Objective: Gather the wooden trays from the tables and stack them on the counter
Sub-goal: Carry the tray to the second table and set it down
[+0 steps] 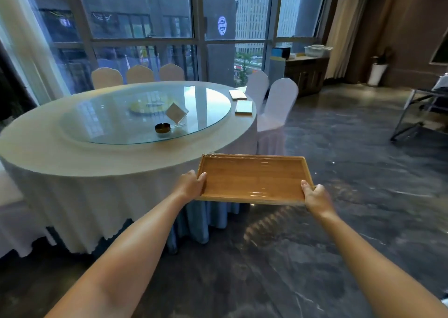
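- Both hands out front, holding a wooden tray (253, 178) level in the air, just off the round tabletop's (101, 157) near-right edge, over the floor.
- Left grip (191, 184) closed on tray's left short side, thumb on top of rim.
- Right grip (315, 196) closed on right near corner, thumb on top.
- I see 2 more flat trays (243, 107) on tabletop's far right, w/ white-covered chairs (278, 104) just beside.

Fingers (194, 184) under tray (252, 179) hidden; far sideboard (306, 72) items blurry.
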The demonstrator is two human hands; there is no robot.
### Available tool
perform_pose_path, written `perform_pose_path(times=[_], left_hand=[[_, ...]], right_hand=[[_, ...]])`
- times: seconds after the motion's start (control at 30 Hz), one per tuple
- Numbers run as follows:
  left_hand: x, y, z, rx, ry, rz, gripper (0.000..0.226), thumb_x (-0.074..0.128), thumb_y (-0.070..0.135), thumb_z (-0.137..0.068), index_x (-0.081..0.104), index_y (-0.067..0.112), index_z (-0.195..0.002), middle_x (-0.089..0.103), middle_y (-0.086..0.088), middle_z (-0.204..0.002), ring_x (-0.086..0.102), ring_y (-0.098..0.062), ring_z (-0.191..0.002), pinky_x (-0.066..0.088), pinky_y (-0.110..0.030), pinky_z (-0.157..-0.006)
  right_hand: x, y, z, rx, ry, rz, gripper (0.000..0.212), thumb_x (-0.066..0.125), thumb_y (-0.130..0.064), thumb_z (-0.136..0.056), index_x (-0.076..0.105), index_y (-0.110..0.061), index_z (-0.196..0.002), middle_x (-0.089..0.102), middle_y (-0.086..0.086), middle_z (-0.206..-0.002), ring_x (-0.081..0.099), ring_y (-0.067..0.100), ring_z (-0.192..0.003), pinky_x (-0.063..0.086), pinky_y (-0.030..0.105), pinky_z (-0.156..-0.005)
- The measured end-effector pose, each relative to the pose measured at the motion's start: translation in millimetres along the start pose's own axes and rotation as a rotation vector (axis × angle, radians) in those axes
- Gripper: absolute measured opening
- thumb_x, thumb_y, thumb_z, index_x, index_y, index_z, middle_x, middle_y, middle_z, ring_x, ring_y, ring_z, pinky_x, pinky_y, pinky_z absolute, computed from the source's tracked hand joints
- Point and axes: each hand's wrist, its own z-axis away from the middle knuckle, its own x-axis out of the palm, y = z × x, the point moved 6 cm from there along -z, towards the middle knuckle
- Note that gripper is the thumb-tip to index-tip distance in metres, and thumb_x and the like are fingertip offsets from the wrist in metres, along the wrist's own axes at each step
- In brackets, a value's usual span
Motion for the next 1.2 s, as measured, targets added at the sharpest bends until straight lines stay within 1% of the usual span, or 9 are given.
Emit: perform_pose_path(times=[0.1, 0.3, 0.43, 0.5, 0.57, 0.67, 0.8, 0.97, 1.2], left_hand=[[19.7, 5.8, -71.7, 0.003, -0.045, 0.011, 0.05, 0.033, 0.04, -0.099, 0.053, -0.001, -0.119, 0.06, -0.018, -0.12, 0.058, -0.031, -0.108, 0.044, -0.038, -0.091], [43.5, 31.7, -232.2, 0.067, -0.098, -0.034, 0.051, 0.031, 0.039, -0.099, 0.062, 0.0, -0.11, 0.065, -0.02, -0.116, 0.06, -0.034, -0.105, 0.045, -0.038, -0.09], [42.4, 61.8, -340.0, 0.072, -0.084, -0.046, 0.054, 0.029, 0.039, -0.099, 0.064, -0.001, -0.109, 0.064, -0.022, -0.118, 0.058, -0.035, -0.108, 0.043, -0.038, -0.089], [47.0, 79.6, -389.0, 0.077, -0.084, -0.048, 0.055, 0.028, 0.04, -0.099, 0.065, 0.0, -0.107, 0.064, -0.022, -0.118, 0.059, -0.036, -0.107, 0.043, -0.038, -0.088], [57.7, 98.3, -431.1, 0.087, -0.09, -0.062, 0.056, 0.027, 0.041, -0.098, 0.066, 0.001, -0.103, 0.066, -0.021, -0.115, 0.06, -0.036, -0.104, 0.042, -0.037, -0.083], [81.0, 125.9, -488.6, 0.087, -0.073, -0.108, 0.056, 0.026, 0.043, -0.098, 0.066, 0.003, -0.105, 0.067, -0.019, -0.115, 0.06, -0.036, -0.105, 0.041, -0.035, -0.079], [120.3, 157.5, -553.5, 0.044, -0.062, -0.165, 0.057, 0.024, 0.043, -0.098, 0.063, 0.004, -0.114, 0.064, -0.019, -0.121, 0.059, -0.037, -0.11, 0.045, -0.037, -0.084], [170.6, 209.2, -646.1, -0.049, -0.037, -0.17, 0.059, 0.025, 0.045, -0.098, 0.062, 0.002, -0.116, 0.063, -0.021, -0.122, 0.058, -0.037, -0.112, 0.045, -0.038, -0.088], [198.3, 286.9, -762.9, -0.108, 0.027, -0.145, 0.059, 0.023, 0.044, -0.098, 0.063, 0.003, -0.114, 0.062, -0.022, -0.124, 0.057, -0.038, -0.114, 0.044, -0.04, -0.09]], right_hand=[[26.3, -3.5, -56.1, 0.045, 0.028, -0.017, 0.05, 0.042, -0.033, -0.096, 0.053, 0.013, -0.111, 0.058, 0.03, -0.12, 0.055, 0.041, -0.111, 0.041, 0.039, -0.085], [74.1, -36.2, -184.3, 0.067, 0.073, 0.012, 0.051, 0.042, -0.033, -0.096, 0.052, 0.014, -0.112, 0.056, 0.03, -0.123, 0.052, 0.041, -0.116, 0.04, 0.04, -0.094], [94.2, -75.4, -278.9, 0.058, 0.091, -0.005, 0.048, 0.042, -0.035, -0.096, 0.053, 0.011, -0.108, 0.058, 0.028, -0.117, 0.053, 0.041, -0.113, 0.04, 0.04, -0.089], [99.8, -85.4, -322.8, 0.06, 0.097, -0.008, 0.04, 0.042, -0.034, -0.096, 0.051, 0.005, -0.099, 0.056, 0.022, -0.104, 0.055, 0.039, -0.109, 0.037, 0.036, -0.079], [102.1, -91.5, -363.5, 0.066, 0.101, -0.01, 0.035, 0.042, -0.032, -0.096, 0.048, 0.002, -0.097, 0.053, 0.02, -0.101, 0.055, 0.036, -0.105, 0.032, 0.031, -0.075], [104.8, -93.0, -428.1, 0.082, 0.112, -0.016, 0.04, 0.042, -0.03, -0.097, 0.05, 0.008, -0.107, 0.055, 0.025, -0.111, 0.052, 0.039, -0.114, 0.037, 0.037, -0.083], [112.5, -81.7, -522.3, 0.088, 0.092, 0.043, 0.052, 0.041, -0.036, -0.096, 0.049, 0.011, -0.117, 0.054, 0.028, -0.127, 0.05, 0.041, -0.118, 0.038, 0.041, -0.096], [116.3, -83.3, -665.5, 0.043, -0.002, 0.082, 0.053, 0.039, -0.037, -0.096, 0.049, 0.009, -0.118, 0.054, 0.027, -0.127, 0.05, 0.04, -0.119, 0.039, 0.04, -0.095], [108.9, -121.7, -845.7, -0.034, -0.078, 0.118, 0.05, 0.04, -0.036, -0.096, 0.051, 0.008, -0.118, 0.056, 0.027, -0.126, 0.053, 0.038, -0.117, 0.041, 0.038, -0.091]])
